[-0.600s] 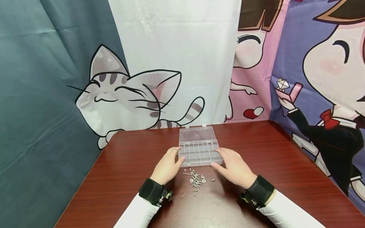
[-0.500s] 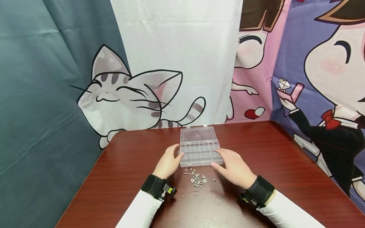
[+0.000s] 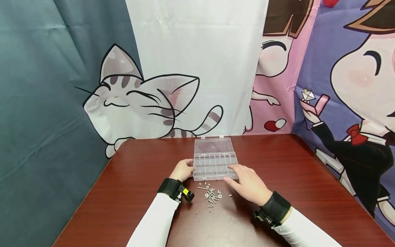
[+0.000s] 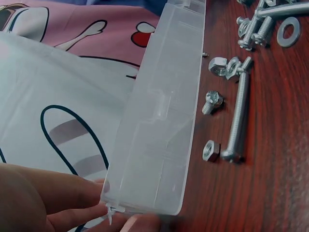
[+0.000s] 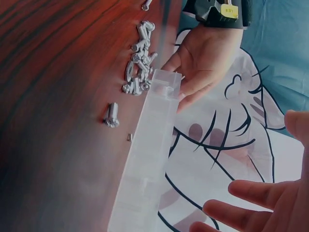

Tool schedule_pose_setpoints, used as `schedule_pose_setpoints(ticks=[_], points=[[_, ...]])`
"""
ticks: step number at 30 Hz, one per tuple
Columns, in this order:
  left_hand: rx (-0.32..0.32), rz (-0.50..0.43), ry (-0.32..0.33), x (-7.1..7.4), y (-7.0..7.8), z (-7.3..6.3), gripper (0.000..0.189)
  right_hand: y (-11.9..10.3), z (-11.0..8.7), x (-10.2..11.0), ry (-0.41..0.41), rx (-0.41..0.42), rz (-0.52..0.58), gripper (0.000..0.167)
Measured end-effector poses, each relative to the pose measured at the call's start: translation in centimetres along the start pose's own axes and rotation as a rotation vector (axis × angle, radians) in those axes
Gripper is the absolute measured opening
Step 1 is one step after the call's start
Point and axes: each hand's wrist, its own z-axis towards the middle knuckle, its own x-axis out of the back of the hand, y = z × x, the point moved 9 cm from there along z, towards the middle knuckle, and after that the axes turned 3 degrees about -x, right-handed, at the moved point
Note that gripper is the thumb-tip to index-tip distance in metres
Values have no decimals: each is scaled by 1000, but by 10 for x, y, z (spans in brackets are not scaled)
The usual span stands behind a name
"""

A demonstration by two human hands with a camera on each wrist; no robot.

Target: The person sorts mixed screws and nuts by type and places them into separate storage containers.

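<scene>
A clear plastic compartment box (image 3: 215,171) lies with its lid (image 3: 213,145) raised at the back, and its side fills the middle of the left wrist view. My left hand (image 3: 182,169) is at the box's left edge, thumb and fingers bent in around that edge; the left wrist view shows fingers (image 4: 63,198) at its corner, partly cut off. My right hand (image 3: 248,183) hovers at the right front corner, fingers spread and fairly straight; the right wrist view shows its fingers (image 5: 251,208) apart from the box. In front lie several screws, nuts and washers (image 3: 212,196).
Everything rests on a reddish-brown wooden table (image 3: 139,206). A loose screw (image 5: 112,115) lies apart from the pile, on its right side. A cartoon-printed cloth (image 3: 197,68) hangs behind the table's far edge.
The left hand's fingers have drawn together and bent in at the box's left edge. My right hand has shifted slightly left over the box corner. Box and hardware look unmoved.
</scene>
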Motion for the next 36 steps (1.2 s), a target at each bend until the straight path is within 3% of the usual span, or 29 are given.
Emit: schedule_pose_setpoints(ticks=[4,10,18,24,27,31,36], points=[[-10,-30,-28,-3,0,3,44,-2,1,-4,-33,-20,9,58],[15,-9,-12,3,-4,3,47,-13,4,-11,-77,-6,28,45],[6,-12,-6,1,-7,3,47,-46,11,-33,-146,127,-73,24],[16,-70,0,0,-9,2,45,-86,21,-52,-163,334,-217,11],[16,-126,-7,-2,-10,1,45,-96,26,-62,-154,395,-308,13],[14,-159,-22,-5,-12,0,44,-96,31,-78,-166,406,-381,20],[-11,-107,-17,-2,-11,-1,46,-92,36,-89,-184,368,-385,24]])
